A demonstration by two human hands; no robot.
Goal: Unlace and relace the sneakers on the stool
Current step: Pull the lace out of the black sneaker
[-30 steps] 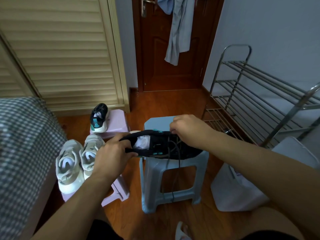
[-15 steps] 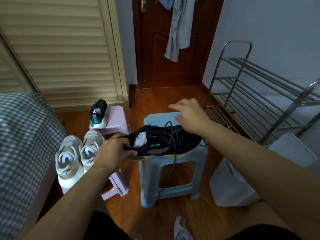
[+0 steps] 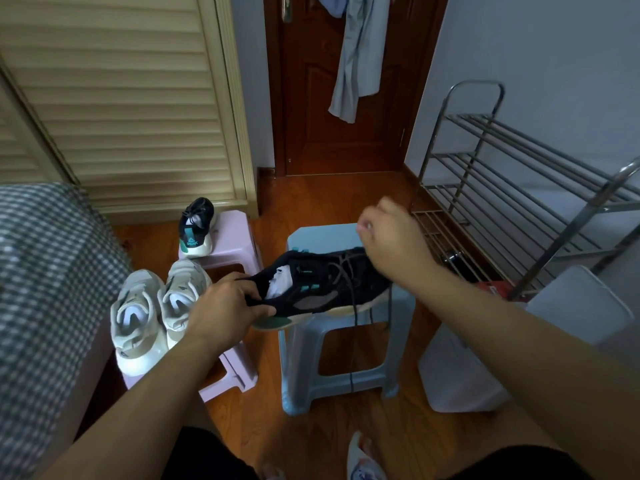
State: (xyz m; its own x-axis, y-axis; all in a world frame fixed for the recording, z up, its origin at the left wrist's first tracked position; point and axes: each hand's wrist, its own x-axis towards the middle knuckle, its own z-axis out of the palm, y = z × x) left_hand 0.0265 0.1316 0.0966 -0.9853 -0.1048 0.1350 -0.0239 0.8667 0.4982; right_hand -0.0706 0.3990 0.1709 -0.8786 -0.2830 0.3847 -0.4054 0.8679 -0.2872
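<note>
Black mesh sneaker [image 3: 325,289] lies lengthwise across pale blue plastic stool [image 3: 311,237]; your left hand [image 3: 225,306] grips heel; right hand [image 3: 391,237], nearer eyelets, pinches dark lace [image 3: 349,299] upward.

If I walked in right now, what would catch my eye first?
Probably the black sneaker held over the blue stool in the middle: the left hand grips its heel and the right hand is lifted above its laces. To the left, a white pair sits on a pink stool.

"PEAK" on far black sneaker [image 3: 196,226]
</note>
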